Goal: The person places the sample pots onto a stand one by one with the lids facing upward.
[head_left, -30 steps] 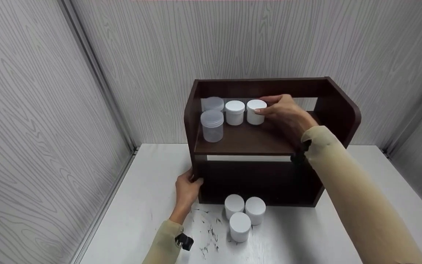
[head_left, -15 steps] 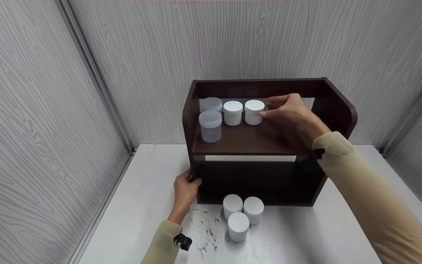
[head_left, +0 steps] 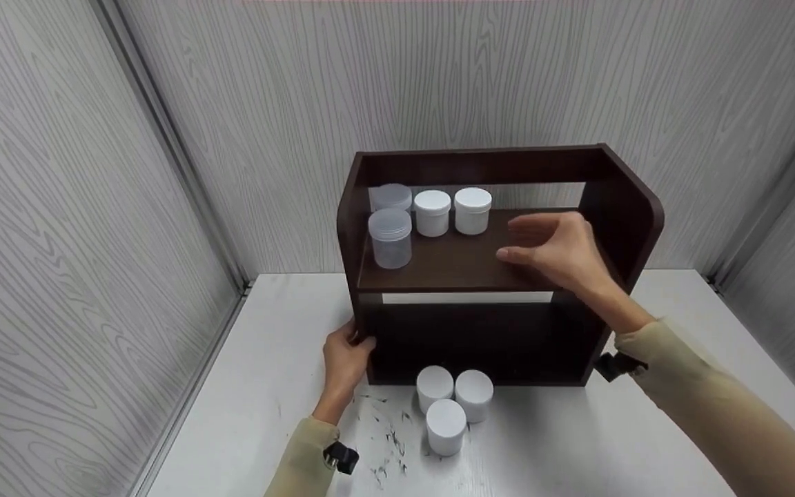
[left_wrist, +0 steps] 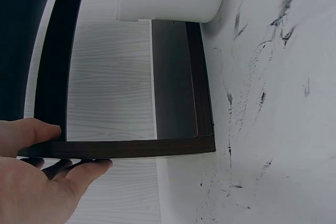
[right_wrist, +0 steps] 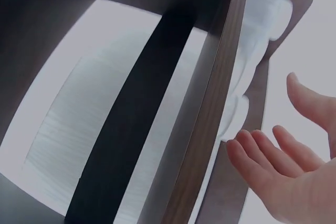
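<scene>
A dark brown two-tier shelf (head_left: 466,276) stands on the white table. My left hand (head_left: 346,359) grips the edge of its left side panel (left_wrist: 131,148), thumb on the inner face and fingers on the outer. My right hand (head_left: 566,252) hovers in front of the upper tier, its thumb and fingers apart around nothing. To its left on that tier are two white lidded jars (head_left: 472,212) (head_left: 432,214) side by side. Further left, a translucent jar (head_left: 391,239) stands in front of a second translucent jar (head_left: 393,196), partly hidden.
Three white lidded jars (head_left: 446,428) are clustered on the table (head_left: 535,455) before the lower tier. Dark scuff marks (head_left: 390,442) run along the tabletop left of them. Grey wood-patterned panels (head_left: 287,103) enclose the back and sides.
My right hand has let go of the rightmost white jar on the upper tier and drawn back, right and toward me. The left hand keeps its grip on the shelf.
</scene>
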A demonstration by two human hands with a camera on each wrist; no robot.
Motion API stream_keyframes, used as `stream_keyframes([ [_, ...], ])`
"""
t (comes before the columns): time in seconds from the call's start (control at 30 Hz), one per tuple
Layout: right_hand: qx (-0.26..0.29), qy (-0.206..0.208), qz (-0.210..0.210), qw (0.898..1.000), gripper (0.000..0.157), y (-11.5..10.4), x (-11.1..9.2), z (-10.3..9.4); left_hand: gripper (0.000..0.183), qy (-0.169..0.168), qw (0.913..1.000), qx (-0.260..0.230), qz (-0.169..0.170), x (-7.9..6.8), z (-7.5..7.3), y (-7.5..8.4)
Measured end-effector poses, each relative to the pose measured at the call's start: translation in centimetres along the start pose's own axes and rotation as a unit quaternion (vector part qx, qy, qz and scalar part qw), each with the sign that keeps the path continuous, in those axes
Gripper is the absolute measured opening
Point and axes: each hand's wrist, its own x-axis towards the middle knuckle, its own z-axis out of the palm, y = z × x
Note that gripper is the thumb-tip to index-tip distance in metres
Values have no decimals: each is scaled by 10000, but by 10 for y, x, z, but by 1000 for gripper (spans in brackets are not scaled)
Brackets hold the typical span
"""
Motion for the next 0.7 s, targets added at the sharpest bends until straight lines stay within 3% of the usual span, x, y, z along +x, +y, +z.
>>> stream_keyframes([
  [0.23, 383, 90, -238, 9989, 40, 4, -51, -2, 56, -92, 9999, -113, -58, -2, 0, 3],
  [0.43, 671, 283, -297, 9969, 30, 21, -90, 0, 55, -51, 10000, -65, 37, -1, -1, 2],
  [0.7, 898, 370, 81, 9952, 24, 54, -131, 9, 52, -8, 10000, -56, 46, 0, 0, -1],
])
